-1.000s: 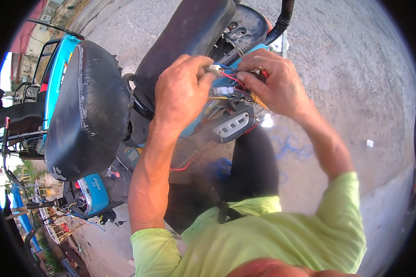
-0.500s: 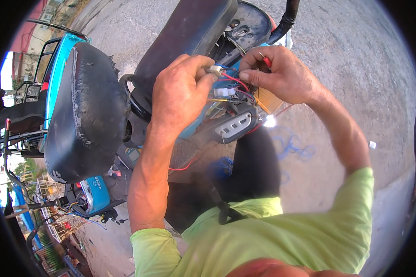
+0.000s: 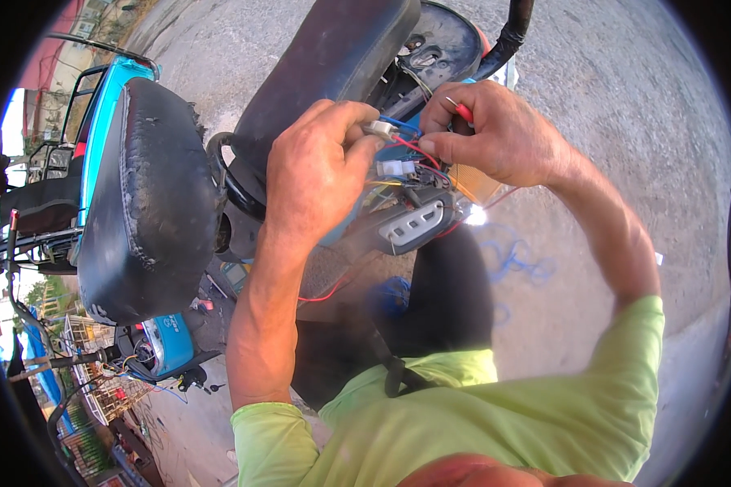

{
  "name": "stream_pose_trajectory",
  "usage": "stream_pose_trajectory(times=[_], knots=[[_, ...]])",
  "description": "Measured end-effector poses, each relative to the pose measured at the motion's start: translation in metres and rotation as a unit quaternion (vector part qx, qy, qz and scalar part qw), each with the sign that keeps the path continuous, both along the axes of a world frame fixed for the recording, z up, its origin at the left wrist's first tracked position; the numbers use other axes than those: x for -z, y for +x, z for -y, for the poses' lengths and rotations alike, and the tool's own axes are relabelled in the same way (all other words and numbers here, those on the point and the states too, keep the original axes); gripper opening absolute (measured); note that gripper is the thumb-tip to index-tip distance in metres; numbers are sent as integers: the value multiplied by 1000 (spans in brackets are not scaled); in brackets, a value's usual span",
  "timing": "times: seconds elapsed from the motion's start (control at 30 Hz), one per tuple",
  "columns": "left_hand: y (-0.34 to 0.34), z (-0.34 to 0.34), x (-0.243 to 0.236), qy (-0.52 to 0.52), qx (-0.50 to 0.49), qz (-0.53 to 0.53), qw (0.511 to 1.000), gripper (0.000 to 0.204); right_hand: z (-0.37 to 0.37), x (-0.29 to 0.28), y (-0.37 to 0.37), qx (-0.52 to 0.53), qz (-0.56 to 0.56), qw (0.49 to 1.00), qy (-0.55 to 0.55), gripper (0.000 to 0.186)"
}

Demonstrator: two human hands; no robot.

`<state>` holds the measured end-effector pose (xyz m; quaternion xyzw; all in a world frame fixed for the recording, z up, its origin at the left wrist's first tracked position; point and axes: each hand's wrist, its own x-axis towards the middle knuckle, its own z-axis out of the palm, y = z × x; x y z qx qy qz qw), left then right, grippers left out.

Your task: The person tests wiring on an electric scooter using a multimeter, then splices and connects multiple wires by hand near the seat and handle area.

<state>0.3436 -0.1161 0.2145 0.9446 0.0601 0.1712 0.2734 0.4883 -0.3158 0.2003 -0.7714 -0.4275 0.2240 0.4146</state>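
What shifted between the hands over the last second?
The right hand lifted up and right off the wire bundle, its red-handled tool now showing above the fingers. The left hand kept pinching the small white plastic connector; the grey ribbed box stayed put.

Wires (image 3: 410,154) seemingly crowding hand (image 3: 317,174)

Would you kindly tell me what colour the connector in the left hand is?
White; the connector shows best in the head view, pinched by the left hand.

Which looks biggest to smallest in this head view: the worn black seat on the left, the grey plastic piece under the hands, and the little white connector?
1. Worn black seat, by far the largest.
2. Grey plastic piece.
3. White connector, pinched by the left hand.

All lie at similar depth, so the ranking seems safe.
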Motion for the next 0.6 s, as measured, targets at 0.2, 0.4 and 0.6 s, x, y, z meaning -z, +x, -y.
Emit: stream_pose_trajectory(times=[0.2, 0.4, 0.6], knots=[[-1, 2, -1, 10, 0, 5, 1000, 30, -1, 2, -4, 7, 54, 998, 42, 24], [-2, 1, 3, 0, 0, 22, 1000, 31, -1, 1, -9, 15, 75, 995, 59, 24], [-1, 1, 4, -10, 4, 26, 1000, 29, -1, 6, -20, 33, 139, 983, 114, 20]])
